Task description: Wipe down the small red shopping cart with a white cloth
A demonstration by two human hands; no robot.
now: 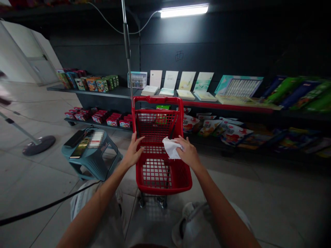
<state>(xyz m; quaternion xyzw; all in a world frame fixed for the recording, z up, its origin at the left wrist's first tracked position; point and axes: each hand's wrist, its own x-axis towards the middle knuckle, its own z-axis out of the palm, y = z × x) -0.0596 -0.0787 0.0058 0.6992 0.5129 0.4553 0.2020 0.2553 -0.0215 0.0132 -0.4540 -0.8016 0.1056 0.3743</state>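
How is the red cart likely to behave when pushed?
The red cart would probably roll readily, since wheels show beneath it. Its open lattice walls suggest it is light for its size, and its thick, evenly shaped rim looks fairly stiff.

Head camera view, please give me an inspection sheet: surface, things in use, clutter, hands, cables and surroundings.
Surface: tiled floor, under the red cart.
Things in use: red cart, basket upright; crumpled white cloth, possibly tissue.
Clutter: stool at left, bearing a phone, a dark flat object and a pixelated item.
Hands: left hand open at the cart's left edge, contact unclear; right hand grips the white cloth.
Cables: black cable runs from lower left toward the stool; thin pale cable reaches the lamp.
Surroundings: stocked shelves behind; lamp lit.
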